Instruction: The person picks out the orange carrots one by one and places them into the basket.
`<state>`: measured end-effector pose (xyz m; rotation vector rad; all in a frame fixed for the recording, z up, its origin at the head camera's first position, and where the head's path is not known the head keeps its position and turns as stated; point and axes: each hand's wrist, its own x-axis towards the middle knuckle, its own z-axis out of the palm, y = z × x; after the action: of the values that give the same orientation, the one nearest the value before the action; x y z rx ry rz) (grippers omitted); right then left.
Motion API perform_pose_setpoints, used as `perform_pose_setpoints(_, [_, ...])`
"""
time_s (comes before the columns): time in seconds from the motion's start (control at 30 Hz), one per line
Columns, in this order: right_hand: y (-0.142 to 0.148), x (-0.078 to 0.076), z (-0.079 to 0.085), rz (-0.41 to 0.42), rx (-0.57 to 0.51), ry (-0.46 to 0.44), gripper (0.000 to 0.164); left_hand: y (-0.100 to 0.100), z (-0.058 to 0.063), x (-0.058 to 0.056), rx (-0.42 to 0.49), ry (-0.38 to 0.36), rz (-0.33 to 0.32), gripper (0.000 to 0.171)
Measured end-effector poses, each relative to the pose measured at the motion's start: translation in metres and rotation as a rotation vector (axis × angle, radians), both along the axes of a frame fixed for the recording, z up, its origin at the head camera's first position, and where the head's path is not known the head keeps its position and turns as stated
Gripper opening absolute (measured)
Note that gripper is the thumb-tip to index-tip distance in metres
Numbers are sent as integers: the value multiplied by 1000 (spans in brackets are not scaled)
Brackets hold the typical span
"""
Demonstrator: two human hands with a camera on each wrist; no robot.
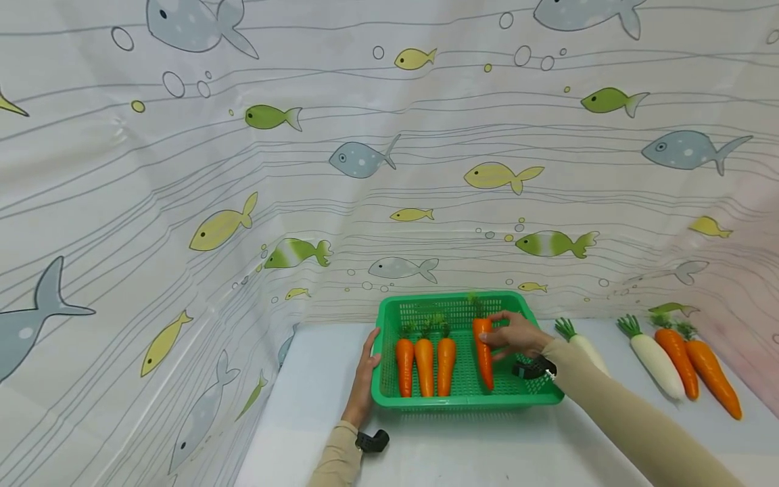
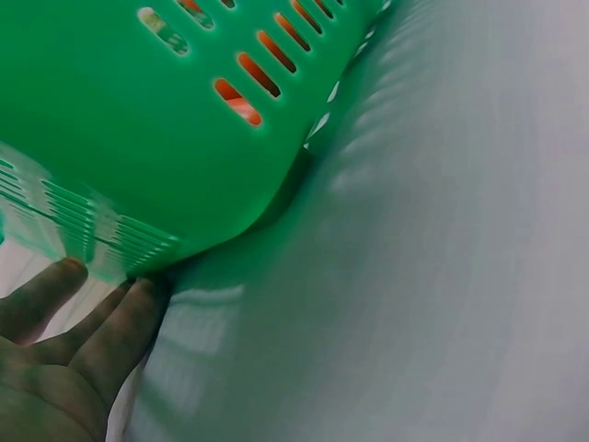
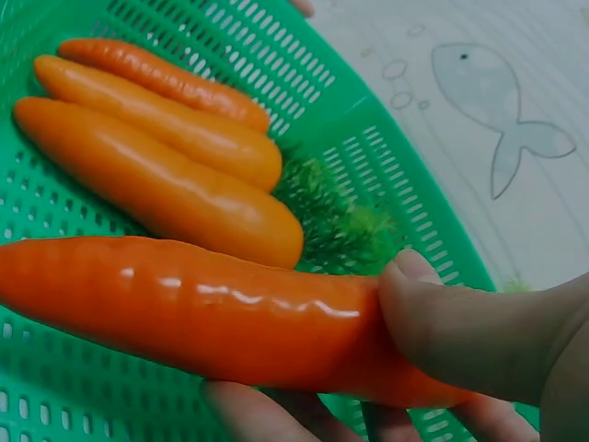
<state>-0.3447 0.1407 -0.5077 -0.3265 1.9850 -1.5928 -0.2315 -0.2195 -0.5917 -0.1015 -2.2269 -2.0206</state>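
My right hand (image 1: pixel 516 334) grips an orange carrot (image 1: pixel 483 358) by its thick, leafy end, over the right half of a green plastic basket (image 1: pixel 468 403). In the right wrist view the thumb (image 3: pixel 460 322) presses on top of the carrot and the fingers curl beneath it. The carrot's tip points toward the front of the basket. Three more carrots (image 1: pixel 425 367) lie side by side in the basket's left half, green tops toward the back. My left hand (image 1: pixel 363 379) rests against the basket's left side; in the left wrist view its extended fingers (image 2: pixel 120 341) touch the slotted wall.
Right of the basket, a white radish (image 1: pixel 587 353) with green leaves lies partly behind my right forearm. Farther right are another white radish (image 1: pixel 657 365) and two carrots (image 1: pixel 712 375) on the white table (image 1: pixel 316 379). A fish-patterned curtain (image 1: pixel 365 203) hangs behind and along the sides.
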Motion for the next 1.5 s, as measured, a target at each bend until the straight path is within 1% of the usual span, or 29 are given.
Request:
perform_pose_setpoints(0.13, [-5,0,-4,15,20,3,75,0,1,-1,1,-1,1,57])
perform_pose_setpoints(0.23, [-12,0,-5,9,20,-5,75,0,1,-1,3,-1,3,57])
perform_pose_setpoints(0.37, [-22,1,-10,10,30,-16,71,1,3,-1,3,-5,3,57])
perform_pose_setpoints(0.57, [-34,5,-22,31,84,-17,66,3,4,0,4,-14,-4,58])
perform_pose_setpoints(0.63, [-37,5,-23,28,94,-27,64,3,4,1,2,-16,-1,58])
perform_pose_setpoints(0.8, [-44,7,-22,30,118,-41,63,1,4,2,-1,-9,9,58])
perform_pose_setpoints(0.93, [-46,8,-20,2,150,-47,66,1,5,2,-9,1,10,58])
perform_pose_setpoints(1.03, [-47,7,-20,-3,171,-38,67,1,5,2,-8,1,8,58])
perform_pose_setpoints(1.3, [-47,6,-25,16,165,-22,67,2,4,3,-5,-1,10,58])
perform_pose_setpoints(1.5, [-48,4,-27,-7,191,-25,68,1,3,3,-11,2,8,58])
